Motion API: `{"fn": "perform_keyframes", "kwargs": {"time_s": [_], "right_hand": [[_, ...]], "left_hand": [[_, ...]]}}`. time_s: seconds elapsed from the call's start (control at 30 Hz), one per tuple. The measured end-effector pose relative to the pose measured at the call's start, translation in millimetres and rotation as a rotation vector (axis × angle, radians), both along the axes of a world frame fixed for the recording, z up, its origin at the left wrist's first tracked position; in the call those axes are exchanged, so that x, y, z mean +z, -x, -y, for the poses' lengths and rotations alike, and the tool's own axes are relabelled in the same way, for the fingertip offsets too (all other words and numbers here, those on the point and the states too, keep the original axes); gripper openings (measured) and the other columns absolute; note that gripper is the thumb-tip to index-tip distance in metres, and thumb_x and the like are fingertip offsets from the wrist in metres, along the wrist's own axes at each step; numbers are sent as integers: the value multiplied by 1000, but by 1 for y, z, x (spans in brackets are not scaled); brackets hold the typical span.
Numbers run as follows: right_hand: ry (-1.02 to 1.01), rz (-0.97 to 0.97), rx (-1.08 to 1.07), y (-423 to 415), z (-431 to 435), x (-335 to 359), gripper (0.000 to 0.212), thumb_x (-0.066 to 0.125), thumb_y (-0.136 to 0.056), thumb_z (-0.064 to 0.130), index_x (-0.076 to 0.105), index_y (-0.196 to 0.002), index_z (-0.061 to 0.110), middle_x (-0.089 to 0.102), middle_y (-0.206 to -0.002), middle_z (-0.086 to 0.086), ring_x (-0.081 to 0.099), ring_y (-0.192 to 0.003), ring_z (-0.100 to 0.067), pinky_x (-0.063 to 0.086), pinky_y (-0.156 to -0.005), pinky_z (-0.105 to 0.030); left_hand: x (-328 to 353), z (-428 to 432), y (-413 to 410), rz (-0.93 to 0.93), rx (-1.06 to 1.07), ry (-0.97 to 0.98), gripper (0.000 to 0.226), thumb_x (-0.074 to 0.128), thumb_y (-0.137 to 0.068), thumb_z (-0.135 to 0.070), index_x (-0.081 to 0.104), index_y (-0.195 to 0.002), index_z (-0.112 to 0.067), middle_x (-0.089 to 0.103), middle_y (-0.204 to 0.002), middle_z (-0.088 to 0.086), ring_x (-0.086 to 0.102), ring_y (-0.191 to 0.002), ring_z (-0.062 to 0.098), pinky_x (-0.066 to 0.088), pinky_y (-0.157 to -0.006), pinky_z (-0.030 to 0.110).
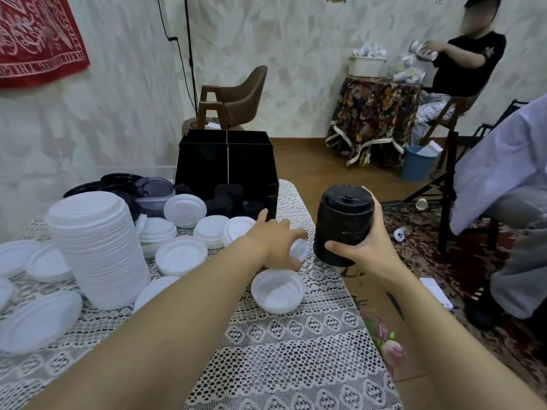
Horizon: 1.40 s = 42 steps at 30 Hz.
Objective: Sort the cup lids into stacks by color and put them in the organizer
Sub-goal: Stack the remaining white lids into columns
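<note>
Right hand: centre right of frame, just off the worktop's right edge. Grip wrapped round a black lid stack, thumb across the lower front, fingers round the far side. Stack upright, held above the floor.
Left hand: centre of frame, arm stretched across the worktop. Grip wide, fingers spread and fairly straight, over a small white lid at the right edge. Cannot tell whether the fingers touch it.
Organizer: black box, upper centre, at the far end of the worktop, split into four compartments. Contents too dark to make out.
Tall white stack: left of frame, upright on the worktop, well apart from the organizer.
Loose white lids: scattered between the tall stack and the organizer, more along the left edge.
Upturned white lid: hollow side up, just below the left hand.
Black lids: flat pile, left of the organizer, behind the tall stack; a clear lid beside them.
Worktop: covered in white lace cloth.
Background: second person seated, upper right.
</note>
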State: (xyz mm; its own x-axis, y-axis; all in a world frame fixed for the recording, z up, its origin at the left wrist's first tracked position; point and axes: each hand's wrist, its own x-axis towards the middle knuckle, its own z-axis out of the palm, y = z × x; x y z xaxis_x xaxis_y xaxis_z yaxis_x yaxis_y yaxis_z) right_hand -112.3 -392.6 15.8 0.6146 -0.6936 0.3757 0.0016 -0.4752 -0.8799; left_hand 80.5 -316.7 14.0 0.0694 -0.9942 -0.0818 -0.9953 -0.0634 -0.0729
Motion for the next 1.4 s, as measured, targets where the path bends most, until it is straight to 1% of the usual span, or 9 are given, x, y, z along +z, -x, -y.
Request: {"fn": "perform_keyframes", "kwargs": {"time_s": [0.23, 0.4, 0.53, 0.7, 0.8, 0.9, 1.03, 1.2, 1.4], "right_hand": [[-29, 39, -10, -33, 4, -12, 108, 82, -66, -9, 19, -147, 24, 45, -129, 17, 47, -108, 22, 40, -83, -1], [-85, 56, -23, -67, 6, -20, 110, 85, -66, -1, 19, -148, 30, 45, -136, 11, 47, -122, 3, 43, -99, -24], [-94, 50, -7, -92, 3, -28, 110, 84, -67, -2, 16, -149, 26, 44, -136, 7, 45, -116, 13, 41, -91, -12], [-117, 56, -8, -110, 3, -31, 109, 83, -69, -1, 16, -150, 25, 43, -136, 5, 47, -120, -2, 41, -92, -13], [-96, 29, -4, -113, 4, -33, 107, 84, -68, -1, 17, -149, 24, 45, -130, 13, 47, -116, 10, 41, -89, -8], [-94, 5, -11, -110, 4, -38, 105, 85, -67, 1, 20, -145, 28, 45, -131, 13, 47, -115, 9, 41, -91, -10], [-94, -16, -15, -107, 3, -39, 102, 86, -66, 1, 24, -143, 25, 46, -128, 16, 46, -111, 17, 40, -86, -4], [-129, -66, -39, -102, -3, -37, 108, 86, -66, 3, 20, -149, 23, 47, -135, 8, 49, -116, 4, 40, -90, -10], [-228, -109, -102, -89, -26, -26, 106, 79, -79, 9, 5, -154, 21, 34, -149, 0, 38, -130, -11, 37, -108, -35]], "left_hand": [[0, -34, -12, 53, 48, -107, 63, 49, -87, -59, 29, -144, -40, 35, -146, 9, 49, -125, 30, 3, -115, 59], [2, -51, -18, 12, 75, -99, 62, 52, -87, -54, 29, -143, -45, 42, -134, 3, 51, -120, 26, 9, -116, 54], [0, -57, -17, 1, 59, -72, 61, 49, -88, -50, 27, -145, -45, 43, -135, 4, 48, -121, 23, 11, -115, 53], [-3, -63, -19, -6, 37, -47, 58, 45, -92, -50, 27, -146, -41, 42, -140, 2, 45, -126, 22, 9, -117, 52], [-4, -62, -20, -17, 37, -42, 58, 45, -92, -51, 27, -146, -40, 42, -142, 0, 44, -128, 21, 8, -117, 51], [-5, -62, -21, 1, 30, -42, 60, 45, -92, -54, 26, -147, -38, 39, -146, 0, 42, -130, 23, 7, -117, 51], [-7, -64, -20, 72, 18, -46, 61, 40, -94, -60, 24, -147, -36, 37, -149, 2, 39, -134, 25, 9, -117, 52], [-7, -69, -19, 100, 2, -2, 59, 34, -98, -57, 21, -149, -32, 25, -157, 0, 28, -141, 21, 5, -117, 49], [7, -84, -14, 71, -1, 76, 54, 32, -102, -47, 21, -152, -28, 24, -158, -3, 21, -144, 16, 4, -118, 41]]}}
